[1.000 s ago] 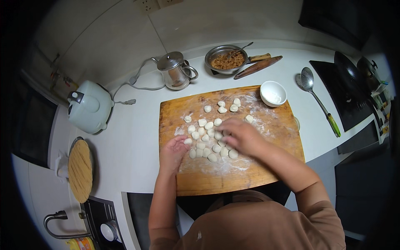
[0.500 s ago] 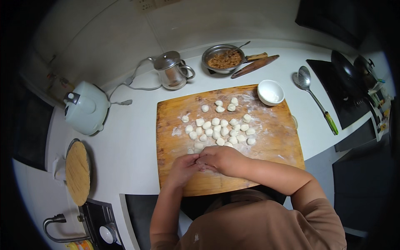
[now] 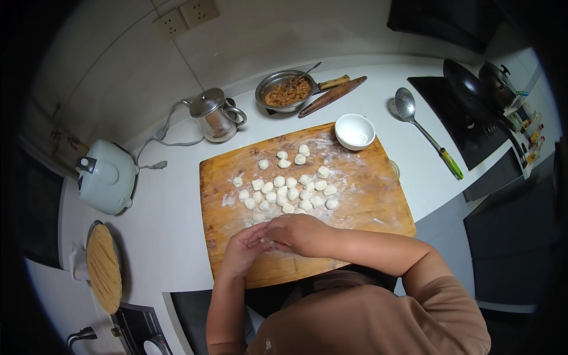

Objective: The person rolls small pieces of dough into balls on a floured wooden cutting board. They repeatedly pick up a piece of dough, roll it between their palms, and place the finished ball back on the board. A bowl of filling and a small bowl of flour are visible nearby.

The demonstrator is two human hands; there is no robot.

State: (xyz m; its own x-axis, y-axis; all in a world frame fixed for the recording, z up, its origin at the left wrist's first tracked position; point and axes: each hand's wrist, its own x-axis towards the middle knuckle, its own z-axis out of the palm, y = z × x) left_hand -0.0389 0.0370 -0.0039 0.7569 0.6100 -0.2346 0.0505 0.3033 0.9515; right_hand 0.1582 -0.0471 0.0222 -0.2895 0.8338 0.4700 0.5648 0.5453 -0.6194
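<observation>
My left hand [image 3: 241,248] and my right hand [image 3: 305,235] meet over the near part of a floured wooden board [image 3: 381,204]. Their curled fingers close around a small pale piece of dough [image 3: 265,241], mostly hidden between them. Just beyond my hands lie many small white dough pieces [image 3: 281,198], grouped loosely, with a few set apart farther back. My right hand covers part of the nearest ones. Flour is smeared on the wood around them. On the board's far right corner stands a white bowl [image 3: 355,131] with white powder inside.
Behind the board are a metal bowl [image 3: 260,94] of brown filling with a spoon, a tapered rolling pin [image 3: 333,96] and a steel kettle [image 3: 216,121]. A slotted spoon [image 3: 405,103] and black cooktop [image 3: 441,112] lie right. Left are a pale green appliance [image 3: 106,177] and a round slatted tray [image 3: 103,266].
The whole view has shifted and turned, so the board and counter things appear farther left. My hands stay joined over the near board, with their fingers slightly rearranged. The dough pieces keep their layout.
</observation>
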